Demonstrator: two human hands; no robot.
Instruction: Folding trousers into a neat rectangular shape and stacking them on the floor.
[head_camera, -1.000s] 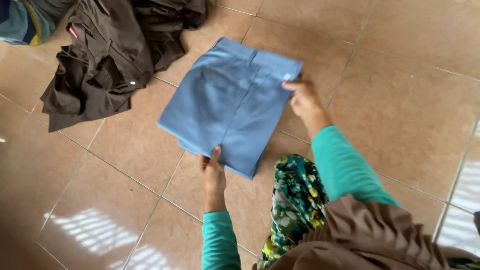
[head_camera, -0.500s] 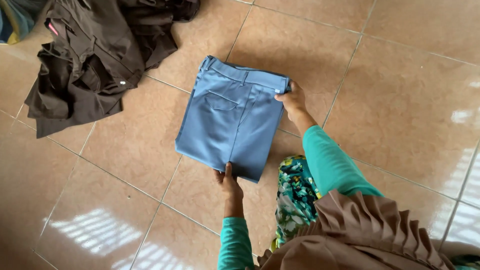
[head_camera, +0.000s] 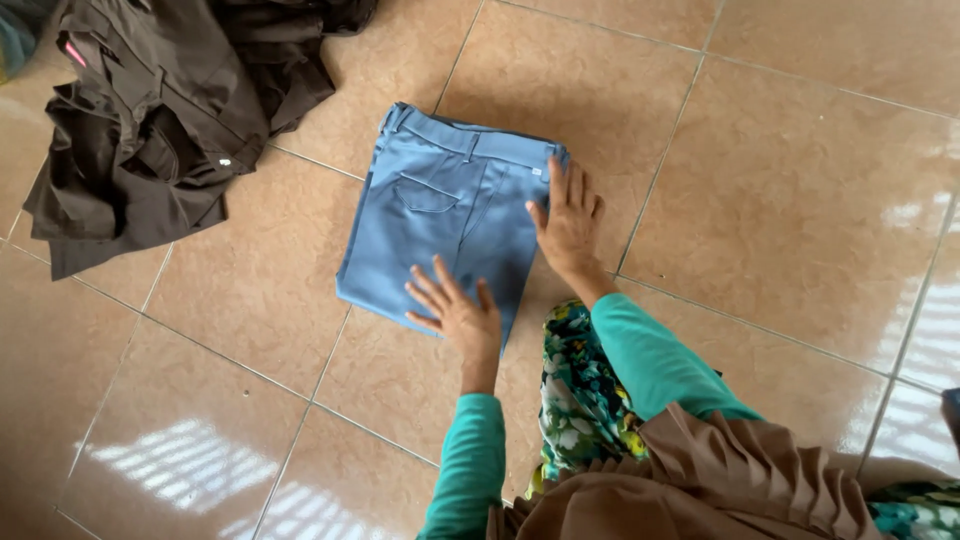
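Folded trousers: blue pair (head_camera: 435, 225) lying flat on the tiled floor (head_camera: 800, 200), folded into a compact rectangle.
Orientation: long axis runs from the near edge up to the waistband at the far edge, leaning slightly right; a back pocket seam faces up.
Left hand: left hand (head_camera: 455, 310) rests palm down on the near right corner, fingers (head_camera: 425, 290) spread and released, gripping nothing.
Right hand: right hand (head_camera: 568, 222) lies flat on the right edge near the waistband, fingers extended, nothing grasped.
Edges: left and far edges of the bundle are uncovered; right edge sits just beside a grout line.
Open room: bare tile to the right and in front of the bundle.
Neighbouring items: dark brown garment heap (head_camera: 170, 110) at upper left, apart from the trousers.
Labels: small pink tag (head_camera: 73, 52) on the brown heap; small pale tab at the waistband by the right hand.
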